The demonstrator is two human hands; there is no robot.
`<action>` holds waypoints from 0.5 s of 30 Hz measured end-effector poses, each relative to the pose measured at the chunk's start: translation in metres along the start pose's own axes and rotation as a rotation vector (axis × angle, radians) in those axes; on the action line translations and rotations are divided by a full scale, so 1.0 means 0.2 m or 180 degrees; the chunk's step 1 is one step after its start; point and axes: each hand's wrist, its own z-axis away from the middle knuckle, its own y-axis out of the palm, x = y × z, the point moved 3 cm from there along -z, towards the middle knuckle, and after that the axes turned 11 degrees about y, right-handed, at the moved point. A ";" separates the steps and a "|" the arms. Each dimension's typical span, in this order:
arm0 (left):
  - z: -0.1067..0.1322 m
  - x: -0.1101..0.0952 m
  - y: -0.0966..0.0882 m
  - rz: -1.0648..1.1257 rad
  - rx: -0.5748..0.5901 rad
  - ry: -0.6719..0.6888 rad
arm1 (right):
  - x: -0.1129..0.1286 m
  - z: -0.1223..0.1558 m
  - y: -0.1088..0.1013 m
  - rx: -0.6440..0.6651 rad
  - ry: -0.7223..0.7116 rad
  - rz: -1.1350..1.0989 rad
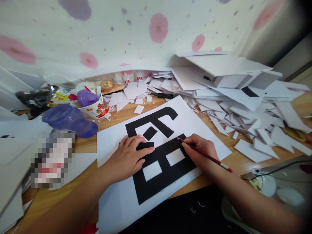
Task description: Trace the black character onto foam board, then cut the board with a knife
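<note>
A black shape with straight bars, a curved hook and white windows is partly covered by the spread left hand; a red-and-black pencil is gripped by the right hand, its tip seemingly touching the shape.

a translucent blue container sits beside a printed paper bowl, near a flowered wall covering.

Head view, forward and down
</note>
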 end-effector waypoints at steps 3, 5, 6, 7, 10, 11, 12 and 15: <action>-0.06 -0.06 -0.04 -0.0113 0.0196 -0.0098 | 0.01 -0.01 -0.01 0.0098 -0.0049 0.0019; -0.12 -0.12 -0.06 -0.0178 0.0238 -0.0061 | 0.01 -0.03 -0.02 0.0144 -0.0016 0.0018; -0.16 -0.15 -0.06 -0.0201 0.0192 -0.0025 | 0.01 -0.03 -0.02 0.0171 0.0010 0.0010; -0.20 -0.17 -0.06 -0.0208 0.0134 0.0022 | 0.01 -0.04 -0.03 0.0203 0.0048 0.0013; -0.32 -0.23 -0.04 -0.0188 -0.0040 0.0090 | 0.01 -0.09 -0.05 0.0354 0.0175 0.0012; -0.36 -0.24 -0.03 -0.0179 -0.0104 0.0122 | 0.00 -0.11 -0.05 0.0416 0.0199 -0.0031; -0.39 -0.24 -0.02 -0.0202 -0.0173 0.0115 | 0.00 -0.13 -0.05 0.0502 0.0197 -0.0110; -0.44 -0.24 0.00 -0.0288 -0.0167 0.0086 | 0.01 -0.20 -0.05 0.0821 0.0193 -0.0437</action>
